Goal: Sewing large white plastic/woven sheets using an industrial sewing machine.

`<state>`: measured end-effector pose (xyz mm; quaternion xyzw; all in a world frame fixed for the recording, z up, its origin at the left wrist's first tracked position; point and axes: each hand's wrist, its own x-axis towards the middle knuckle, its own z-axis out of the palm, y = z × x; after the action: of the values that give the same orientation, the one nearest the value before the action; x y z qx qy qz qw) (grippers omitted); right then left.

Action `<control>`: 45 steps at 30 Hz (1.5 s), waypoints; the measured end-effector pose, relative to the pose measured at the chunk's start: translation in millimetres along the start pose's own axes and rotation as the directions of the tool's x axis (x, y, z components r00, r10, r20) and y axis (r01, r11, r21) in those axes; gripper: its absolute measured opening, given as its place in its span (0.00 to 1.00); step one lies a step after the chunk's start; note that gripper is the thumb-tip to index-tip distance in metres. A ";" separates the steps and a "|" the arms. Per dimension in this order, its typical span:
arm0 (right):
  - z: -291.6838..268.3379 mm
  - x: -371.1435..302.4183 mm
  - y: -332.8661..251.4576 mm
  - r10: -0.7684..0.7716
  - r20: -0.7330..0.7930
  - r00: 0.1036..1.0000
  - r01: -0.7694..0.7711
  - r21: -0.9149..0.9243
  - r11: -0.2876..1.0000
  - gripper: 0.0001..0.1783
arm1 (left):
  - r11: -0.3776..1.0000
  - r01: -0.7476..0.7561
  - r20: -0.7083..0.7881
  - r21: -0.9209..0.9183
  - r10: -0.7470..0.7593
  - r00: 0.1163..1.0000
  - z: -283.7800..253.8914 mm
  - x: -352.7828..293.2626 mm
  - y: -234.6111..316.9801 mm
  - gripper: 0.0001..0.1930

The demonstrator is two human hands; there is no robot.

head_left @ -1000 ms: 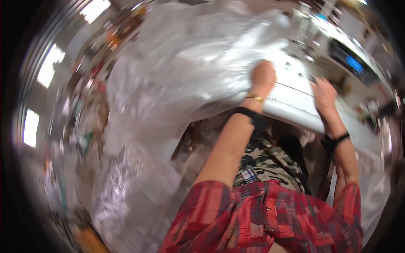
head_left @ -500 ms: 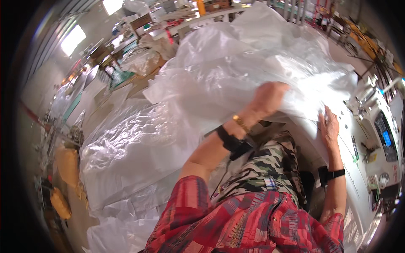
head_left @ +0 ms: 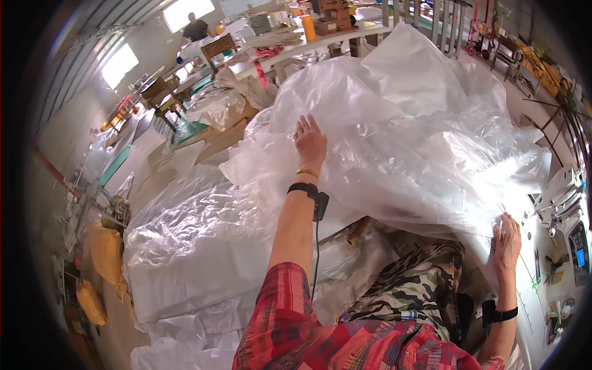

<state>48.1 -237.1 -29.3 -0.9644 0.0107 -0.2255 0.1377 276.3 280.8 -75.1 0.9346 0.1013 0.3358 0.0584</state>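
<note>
A large heap of translucent white plastic sheeting (head_left: 394, 135) is spread in front of me and over the near end of a white machine table (head_left: 527, 290). My left hand (head_left: 310, 145) reaches far forward onto the heap's left part, its fingers stretched out and nothing gripped. On the right, my right hand (head_left: 507, 242) lies with extended fingers at the sheeting's near edge on the table. Whether a fold of plastic is under its fingertips is hard to make out. A white sewing machine (head_left: 558, 191) stands just beyond that hand, partly cut off by the rim.
A stack of plastic-wrapped white material (head_left: 191, 283) stands at my left. Farther back are a brown wooden stool (head_left: 159, 95), a long bench with an orange cylinder (head_left: 309, 28), and a person (head_left: 196, 29) in dark clothing. Yellow-brown sacks (head_left: 106, 253) lie at the far left.
My left hand has moved forward and left, from a closed shape near the right hand to spread fingers on the heap. The view has shifted, and the right hand stays at the table's edge.
</note>
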 end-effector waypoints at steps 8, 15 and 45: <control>-9.4 -0.7 -16.2 0.040 0.031 0.999 -0.041 0.016 0.999 0.21 | 0.999 -0.025 -0.115 -0.039 0.020 0.993 56.5 47.2 -41.0 0.22; -7.3 0.5 -7.6 0.109 0.078 0.991 -0.111 0.028 0.993 0.26 | 0.967 -0.061 0.018 -0.249 0.068 0.998 18.1 48.1 -90.3 0.19; 20.7 -8.6 -204.1 -0.373 0.198 0.907 -0.051 0.928 0.369 0.39 | -0.070 0.064 0.004 -0.995 0.642 0.767 -314.0 -179.1 148.0 0.09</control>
<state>40.9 -34.7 4.4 -0.7444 -0.2388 -0.0165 0.6233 -37.4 108.8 81.9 0.6591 -0.3973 0.0589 0.6358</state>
